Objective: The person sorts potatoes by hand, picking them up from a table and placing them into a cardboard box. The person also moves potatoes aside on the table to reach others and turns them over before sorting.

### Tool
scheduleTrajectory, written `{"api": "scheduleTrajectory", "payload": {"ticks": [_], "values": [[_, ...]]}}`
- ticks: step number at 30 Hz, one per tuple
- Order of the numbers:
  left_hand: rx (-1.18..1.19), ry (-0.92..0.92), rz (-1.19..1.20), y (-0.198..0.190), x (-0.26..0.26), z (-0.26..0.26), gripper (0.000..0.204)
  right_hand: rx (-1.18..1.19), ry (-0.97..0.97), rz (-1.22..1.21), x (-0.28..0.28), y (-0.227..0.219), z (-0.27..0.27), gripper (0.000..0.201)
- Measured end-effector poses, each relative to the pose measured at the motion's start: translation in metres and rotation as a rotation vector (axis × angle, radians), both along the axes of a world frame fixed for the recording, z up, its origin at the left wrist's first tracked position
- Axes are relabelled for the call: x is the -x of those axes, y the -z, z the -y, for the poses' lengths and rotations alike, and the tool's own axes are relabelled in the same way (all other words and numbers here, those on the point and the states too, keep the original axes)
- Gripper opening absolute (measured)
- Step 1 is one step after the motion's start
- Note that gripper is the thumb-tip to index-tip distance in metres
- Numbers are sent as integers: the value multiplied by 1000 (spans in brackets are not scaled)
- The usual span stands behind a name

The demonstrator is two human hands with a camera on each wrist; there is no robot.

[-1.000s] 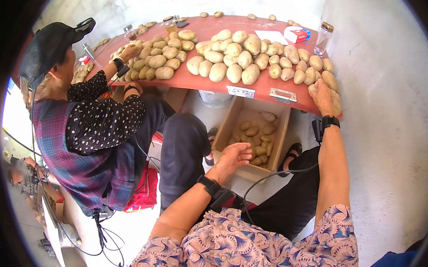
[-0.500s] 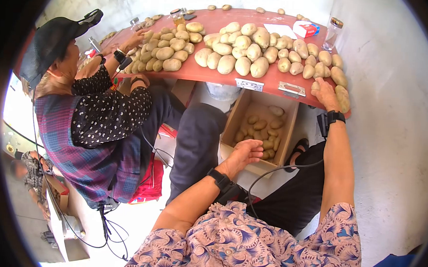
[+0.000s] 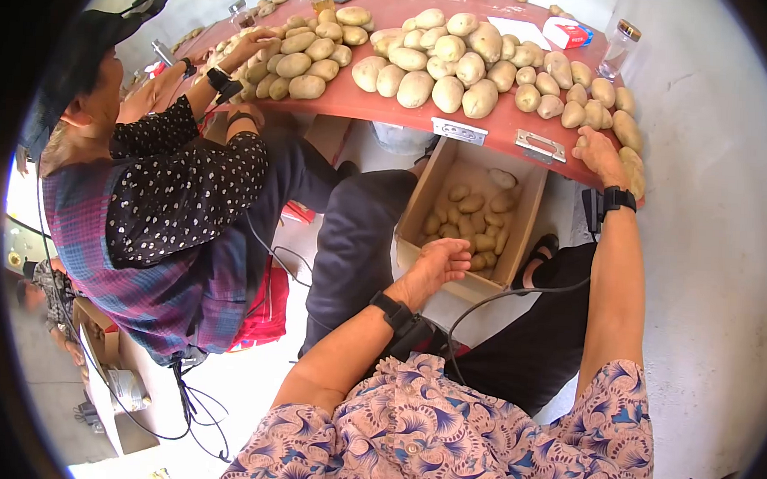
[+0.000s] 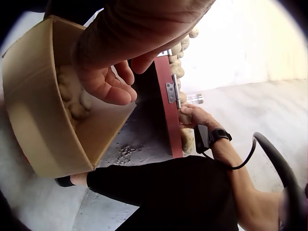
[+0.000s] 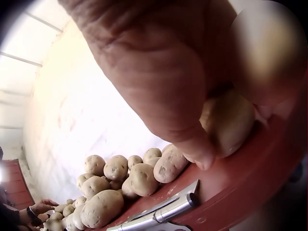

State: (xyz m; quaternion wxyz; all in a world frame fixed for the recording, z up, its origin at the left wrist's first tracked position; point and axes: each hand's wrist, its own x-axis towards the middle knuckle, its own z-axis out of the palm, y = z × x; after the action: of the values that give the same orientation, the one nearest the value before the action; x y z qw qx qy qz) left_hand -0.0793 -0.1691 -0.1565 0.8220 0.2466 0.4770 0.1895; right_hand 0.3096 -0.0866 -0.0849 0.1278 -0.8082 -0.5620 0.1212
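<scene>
At the right end of the red table (image 3: pixel 499 129), my right hand (image 3: pixel 603 157) grips a potato (image 5: pixel 230 122) close to the table's front edge. Thumb and fingers lie round it in the right wrist view, hiding part of it. Other potatoes (image 3: pixel 633 169) lie right beside this hand. My left hand (image 3: pixel 438 268) hovers over the near end of a cardboard box (image 3: pixel 530 212), its fingers loosely bent and nothing in them. Several potatoes (image 3: pixel 470 218) lie on the bottom of that box, below the table edge.
Potato heaps (image 3: pixel 447 58) spread along the table, with metal latches (image 3: pixel 540 147) at its front edge. Behind them stand a glass jar (image 3: pixel 619 49) and a red-and-white box (image 3: pixel 568 33). Another person (image 3: pixel 162 204) sits at left, handling potatoes. A cable (image 3: pixel 518 290) crosses my lap.
The head view has shifted, so the table sits higher in it. My right hand has drawn slightly left with a potato in its fingers. My left hand stays over the box.
</scene>
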Motion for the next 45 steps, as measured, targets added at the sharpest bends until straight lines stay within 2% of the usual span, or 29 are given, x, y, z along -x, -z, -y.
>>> {"api": "scheduleTrajectory", "payload": {"ticks": [4, 6, 12, 19, 22, 25, 27, 28, 30, 31, 33, 34, 36, 37, 40, 45], "values": [[4, 21, -2, -6, 2, 0, 22, -19, 1, 33, 6, -4, 0, 42], [4, 17, -6, -8, -1, 2, 22, 27, -22, -10, 3, -5, 0, 50], [13, 17, -4, -2, -2, 3, 22, -48, -28, -1, 2, -2, 4, 44], [31, 22, 13, 11, 1, 6, 22, -73, -56, 61, -5, 8, 9, 47], [17, 33, 20, 13, 2, 9, 23, -107, -60, 40, 10, -10, 21, 47], [17, 23, 15, 13, 0, 9, 21, -133, 14, -25, 18, -26, 25, 46], [10, 25, 9, 15, 1, 10, 21, -138, -28, -347, 25, -43, 30, 44], [13, 30, 15, 16, 2, 9, 21, -135, -24, -340, 29, -52, 34, 44], [21, 33, -36, 16, 3, 10, 24, -54, -149, -791, 48, -71, 41, 43], [24, 37, -35, 17, 1, 10, 24, -53, -145, -791, 55, -76, 43, 43], [6, -9, -116, 20, 0, 12, 27, 115, -281, -892, 67, -79, 45, 43], [7, -6, -118, 21, 0, 13, 27, 114, -279, -894, 69, -72, 42, 43], [-19, 38, -145, 20, -2, 16, 30, 71, -489, -756, 77, -60, 35, 42], [-20, 43, -147, 23, -3, 17, 30, 182, -431, -798, 75, -59, 34, 42], [-30, 68, -197, 37, -5, 19, 30, 260, -429, -724, 74, -60, 34, 42], [-56, 43, -299, 42, -3, 21, 33, 291, -394, -621, 66, -54, 31, 44]]}}
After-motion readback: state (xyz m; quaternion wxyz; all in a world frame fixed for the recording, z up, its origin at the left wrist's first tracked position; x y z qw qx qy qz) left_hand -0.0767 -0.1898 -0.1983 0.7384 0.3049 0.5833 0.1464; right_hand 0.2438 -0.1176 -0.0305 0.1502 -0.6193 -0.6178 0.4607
